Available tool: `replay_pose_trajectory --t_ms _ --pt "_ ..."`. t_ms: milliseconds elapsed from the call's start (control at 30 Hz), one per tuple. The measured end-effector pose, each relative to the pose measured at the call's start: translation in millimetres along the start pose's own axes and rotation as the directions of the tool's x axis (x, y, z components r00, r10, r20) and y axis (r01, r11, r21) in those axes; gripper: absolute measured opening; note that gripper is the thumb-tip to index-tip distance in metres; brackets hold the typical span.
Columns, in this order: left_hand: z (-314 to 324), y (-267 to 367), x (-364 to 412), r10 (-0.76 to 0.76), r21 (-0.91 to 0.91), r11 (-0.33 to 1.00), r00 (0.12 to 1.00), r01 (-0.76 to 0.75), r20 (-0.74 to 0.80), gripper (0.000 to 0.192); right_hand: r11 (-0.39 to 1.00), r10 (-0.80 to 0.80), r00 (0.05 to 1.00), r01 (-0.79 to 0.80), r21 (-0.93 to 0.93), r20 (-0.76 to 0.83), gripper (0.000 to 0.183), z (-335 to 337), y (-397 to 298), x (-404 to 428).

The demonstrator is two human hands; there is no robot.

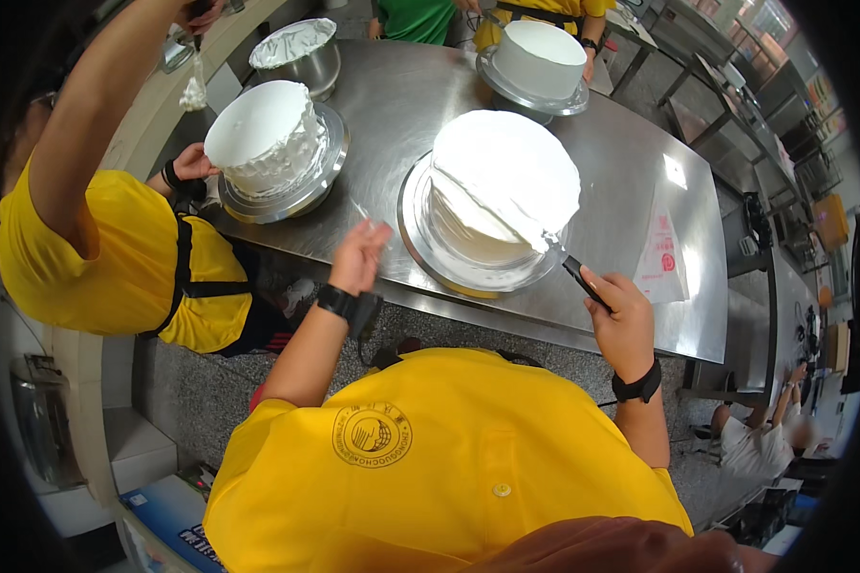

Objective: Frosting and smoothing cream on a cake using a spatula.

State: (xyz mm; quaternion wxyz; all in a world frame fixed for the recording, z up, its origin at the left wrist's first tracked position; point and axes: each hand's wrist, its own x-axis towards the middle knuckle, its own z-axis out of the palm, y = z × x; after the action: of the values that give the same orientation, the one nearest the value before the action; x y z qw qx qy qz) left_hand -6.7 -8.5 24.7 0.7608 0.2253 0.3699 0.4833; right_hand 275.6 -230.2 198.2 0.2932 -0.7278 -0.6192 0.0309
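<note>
A round cake coated in white cream stands on a metal cake turntable in front of me. My right hand grips the black handle of a long icing spatula. The spatula's blade carries cream and lies slanting across the near upper part of the cake. My left hand is raised left of the turntable, apart from it, with its fingers partly curled and slightly blurred. Whether a thin, pale streak above its fingertips is an object, I cannot tell.
On the steel table stand a co-worker's rough-creamed cake at left, a foil-topped metal bowl and another smooth cake at the back. A piping bag lies at right. Co-workers stand left and opposite.
</note>
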Motion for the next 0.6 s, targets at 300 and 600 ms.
replay_pose_trajectory --t_ms 300,600 --pt "2.5 -17.0 -20.6 -0.156 -0.068 0.98 0.94 0.185 0.305 0.045 1.0 0.001 1.0 0.0 0.023 -0.009 0.038 1.2 -1.1 -5.1" --pt "2.8 -15.0 -39.6 -0.446 0.283 0.892 0.794 0.353 0.414 0.045 1.0 -0.003 1.0 0.003 0.001 -0.003 0.038 0.7 -3.1 -10.0"
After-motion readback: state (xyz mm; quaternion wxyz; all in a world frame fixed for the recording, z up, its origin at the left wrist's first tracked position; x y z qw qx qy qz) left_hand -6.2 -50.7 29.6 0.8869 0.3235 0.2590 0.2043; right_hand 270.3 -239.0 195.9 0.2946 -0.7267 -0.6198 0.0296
